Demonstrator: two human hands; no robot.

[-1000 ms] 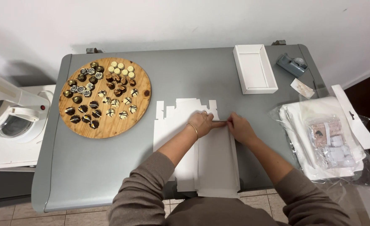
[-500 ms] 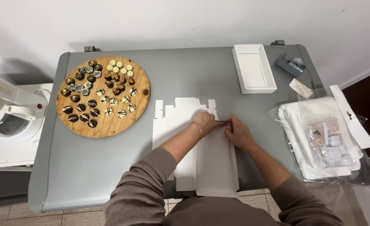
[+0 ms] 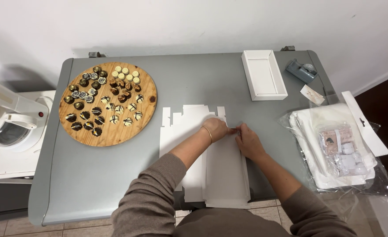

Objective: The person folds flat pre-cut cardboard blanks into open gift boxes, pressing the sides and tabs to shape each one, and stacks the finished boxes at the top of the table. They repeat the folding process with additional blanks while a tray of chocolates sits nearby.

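While the flat white cardboard box blank (image 3: 205, 160) lies mid-bench on the grey bench (image 3: 194, 79), left hand (image 3: 216, 128) and right hand (image 3: 247, 141) meet at its top edge, each grip pinched shut on a flap. Chocolate board (image 3: 108, 103) sits far left, white tray (image 3: 264, 74) behind, bagged packets (image 3: 341, 149) right.

Bare grey table (image 3: 194, 79) lies open between the round wooden board of chocolates (image 3: 108, 103) at left and the white box tray (image 3: 264, 74) at the far right edge. Both hands, the left hand (image 3: 216, 128) and right hand (image 3: 248, 141), meet over flat white cardboard (image 3: 220, 166) at the near centre. A plastic-wrapped stack (image 3: 334, 149) and a tape dispenser (image 3: 302, 70) crowd the right side.
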